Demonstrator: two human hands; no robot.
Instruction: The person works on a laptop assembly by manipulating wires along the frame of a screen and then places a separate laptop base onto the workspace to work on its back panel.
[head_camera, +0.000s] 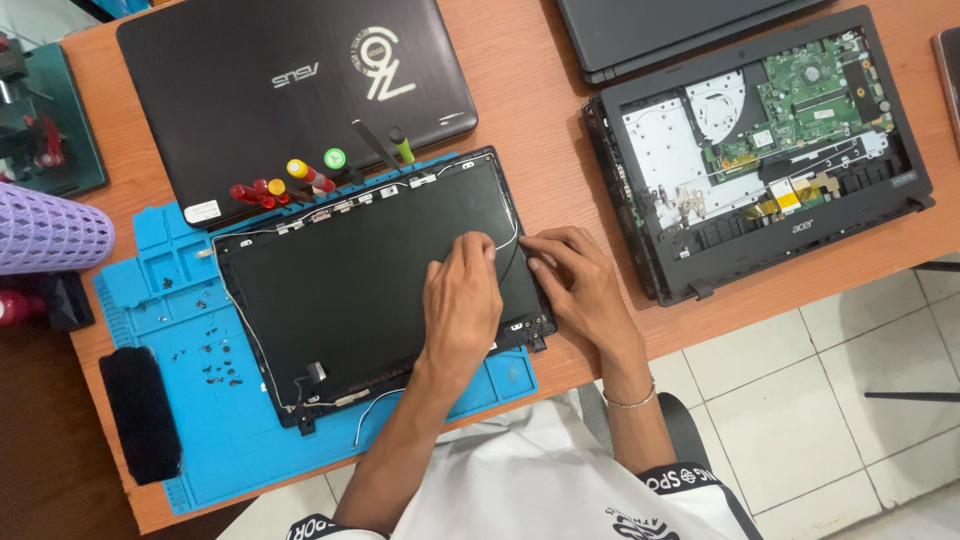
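Nearest the person, the left hand (462, 300) is lying flat on the black rectangular laptop lid shell (370, 280), fingertips pressing down beside a thin white antenna cable (512, 225); it is not closing around anything. The right hand (575, 285) is resting at the shell's right edge, fingers curled and pinching at the cable there, though whether they are truly gripping it I cannot tell. The shell is lying on a blue silicone work mat (190, 400) with small dark screws (215, 360) scattered on it. Farther off, red and yellow-capped screwdrivers (275, 188) are lying beside a closed dark laptop (290, 80), and an opened laptop base with a green circuit board (770, 140) is sitting to the right.
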